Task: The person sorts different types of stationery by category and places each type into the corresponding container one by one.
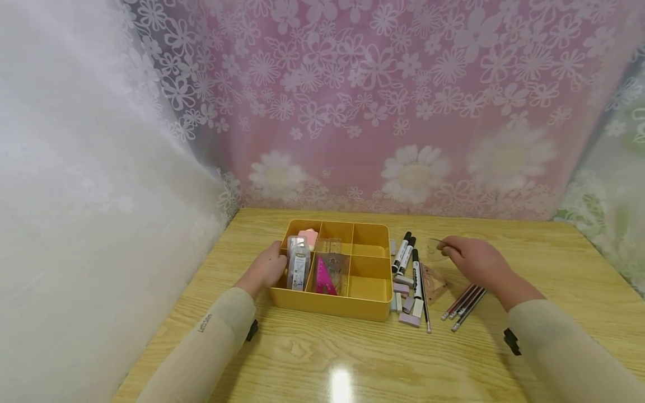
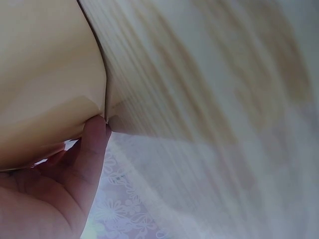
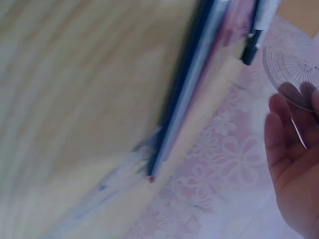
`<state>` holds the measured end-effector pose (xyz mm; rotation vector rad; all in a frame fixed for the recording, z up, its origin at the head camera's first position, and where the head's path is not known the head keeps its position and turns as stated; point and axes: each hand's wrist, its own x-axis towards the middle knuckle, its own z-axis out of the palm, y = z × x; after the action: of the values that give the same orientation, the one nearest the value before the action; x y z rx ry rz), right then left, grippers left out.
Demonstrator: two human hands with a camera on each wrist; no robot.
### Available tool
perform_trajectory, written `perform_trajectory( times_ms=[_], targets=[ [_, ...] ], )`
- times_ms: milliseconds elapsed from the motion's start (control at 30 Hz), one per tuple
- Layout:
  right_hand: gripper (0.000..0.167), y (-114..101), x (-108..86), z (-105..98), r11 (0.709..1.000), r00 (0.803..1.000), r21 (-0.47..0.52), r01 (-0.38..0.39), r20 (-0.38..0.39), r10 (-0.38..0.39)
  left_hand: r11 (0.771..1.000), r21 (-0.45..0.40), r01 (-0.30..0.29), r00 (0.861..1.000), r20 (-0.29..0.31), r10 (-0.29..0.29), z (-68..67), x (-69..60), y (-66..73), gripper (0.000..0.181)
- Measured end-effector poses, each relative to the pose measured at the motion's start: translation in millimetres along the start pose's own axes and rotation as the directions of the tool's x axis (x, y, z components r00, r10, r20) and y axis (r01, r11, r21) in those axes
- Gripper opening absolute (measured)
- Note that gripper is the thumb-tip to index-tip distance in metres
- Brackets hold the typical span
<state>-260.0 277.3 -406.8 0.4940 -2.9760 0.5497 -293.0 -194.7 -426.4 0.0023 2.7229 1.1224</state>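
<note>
We see the right hand (image 1: 473,262) pinching a clear protractor (image 1: 434,250), its gripped side hidden, toward the table's far edge (image 1: 524,223), while the left hand (image 1: 266,268) holds the yellow compartment tray (image 1: 330,305) by its left side.

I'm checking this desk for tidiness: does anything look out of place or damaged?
Nothing visible looks broken or spilled. One oddity: a single pencil lies beside the markers, apart from the bunch of pencils. The erasers also lie jumbled at differing angles by the yellow tray.
</note>
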Motion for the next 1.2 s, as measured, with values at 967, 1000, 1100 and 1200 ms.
perform_trajectory(
  times_ms=[967, 1000, 1100, 1200],
  targets=[
    [0.034, -165, 76.0, -6, 0.952, 0.990, 0.289, 0.097, 0.066, -0.121, 1.000, -0.020, 0.019, 1.000, 0.018, -0.019, -0.3, -1.6, 0.2, 0.052],
    [0.034, -169, 78.7, -4, 0.954, 0.989, 0.284, 0.098, 0.080, -0.125, 1.000, -0.023, 0.021, 1.000, 0.018, -0.021, -0.4, -1.7, 0.4, 0.051],
    [0.034, -180, 86.5, 4, 0.964, 0.985, 0.243, 0.107, 0.107, -0.136, 1.000, -0.023, 0.012, 1.000, 0.016, -0.011, -0.5, -1.6, 1.0, 0.050],
    [0.032, -187, 93.4, 12, 0.976, 0.983, 0.178, 0.124, 0.114, -0.146, 1.000, -0.021, 0.005, 1.000, 0.012, -0.005, -0.4, -2.0, 1.1, 0.049]
  ],
)
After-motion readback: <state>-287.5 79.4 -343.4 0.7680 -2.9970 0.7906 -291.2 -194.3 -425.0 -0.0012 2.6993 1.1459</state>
